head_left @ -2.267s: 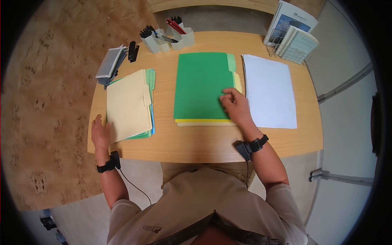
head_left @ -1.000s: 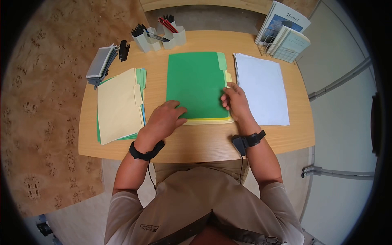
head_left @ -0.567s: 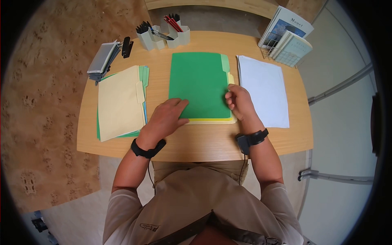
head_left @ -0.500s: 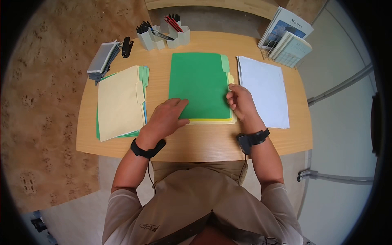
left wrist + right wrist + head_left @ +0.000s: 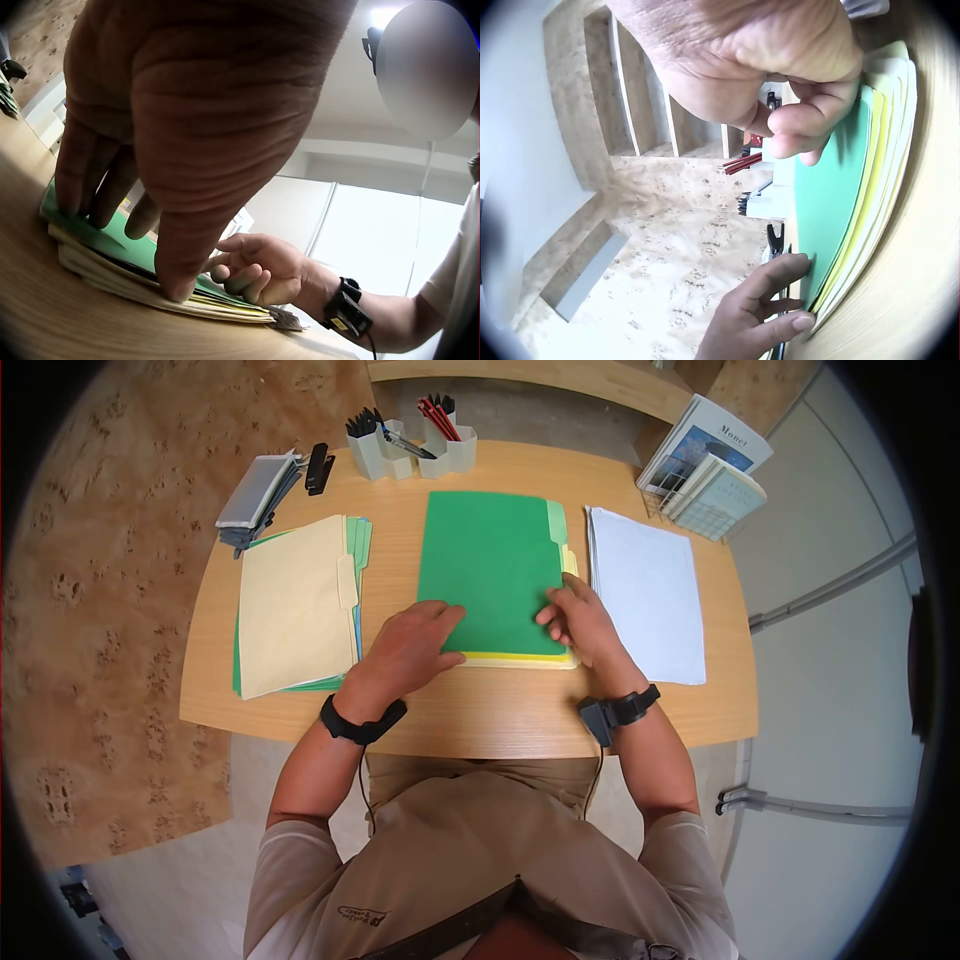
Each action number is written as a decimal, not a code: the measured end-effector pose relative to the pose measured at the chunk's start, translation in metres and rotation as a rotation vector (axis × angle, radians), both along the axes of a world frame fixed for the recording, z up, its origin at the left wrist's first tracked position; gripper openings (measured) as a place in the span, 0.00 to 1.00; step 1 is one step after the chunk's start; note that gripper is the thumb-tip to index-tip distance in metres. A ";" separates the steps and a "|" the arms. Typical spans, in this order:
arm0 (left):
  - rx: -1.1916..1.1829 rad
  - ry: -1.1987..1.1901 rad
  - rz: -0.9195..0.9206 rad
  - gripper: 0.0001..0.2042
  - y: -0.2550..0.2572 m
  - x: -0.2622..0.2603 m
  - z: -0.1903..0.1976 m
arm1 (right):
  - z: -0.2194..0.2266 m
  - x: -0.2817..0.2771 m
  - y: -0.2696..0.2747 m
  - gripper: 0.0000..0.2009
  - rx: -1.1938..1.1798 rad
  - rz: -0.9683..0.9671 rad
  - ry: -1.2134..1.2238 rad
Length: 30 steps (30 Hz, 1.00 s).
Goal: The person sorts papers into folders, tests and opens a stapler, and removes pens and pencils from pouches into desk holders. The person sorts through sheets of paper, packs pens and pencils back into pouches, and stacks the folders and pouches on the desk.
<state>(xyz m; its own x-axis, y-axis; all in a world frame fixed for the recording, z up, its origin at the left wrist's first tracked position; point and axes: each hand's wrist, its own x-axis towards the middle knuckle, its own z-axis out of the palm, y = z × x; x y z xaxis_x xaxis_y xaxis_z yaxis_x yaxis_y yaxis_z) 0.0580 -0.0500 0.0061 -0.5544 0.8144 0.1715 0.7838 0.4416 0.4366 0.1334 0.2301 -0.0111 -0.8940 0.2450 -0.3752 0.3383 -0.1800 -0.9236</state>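
Resting the left hand (image 5: 405, 650) on the near left part of a green folder (image 5: 490, 555), at the middle of a light wooden tabletop (image 5: 500, 710), with grip spread: fingertips down on the green cover, thumb set well apart at the near edge of the pile. Holding the right hand (image 5: 585, 625) at the right edge of the same folder, with grip relaxed, fingers half bent and a little apart; cannot tell whether touching the folder there. Beneath the green cover, along the near edge, a strip of yellow folder (image 5: 510, 657) and cream folders (image 5: 105, 272) below, slightly stepped; on the right side, a pale green tab (image 5: 556, 520). On each wrist, a black strap (image 5: 632, 707). To the left, well apart from the middle pile, a cream folder (image 5: 295, 610) lying slightly skewed over green and blue ones. To the right, near the folders, a stack of white paper (image 5: 650, 595). Farther back at left, a grey and white bundle (image 5: 255, 490), a black stapler (image 5: 319, 468) and white pen cups (image 5: 462, 457) with black and red pencils (image 5: 437, 417). At the far right corner, a wire rack (image 5: 655, 510) with books (image 5: 725, 500), one titled "Monet".
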 end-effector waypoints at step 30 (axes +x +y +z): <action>-0.011 -0.005 0.079 0.31 0.005 0.012 0.006 | 0.028 0.003 0.002 0.12 -0.211 0.181 0.052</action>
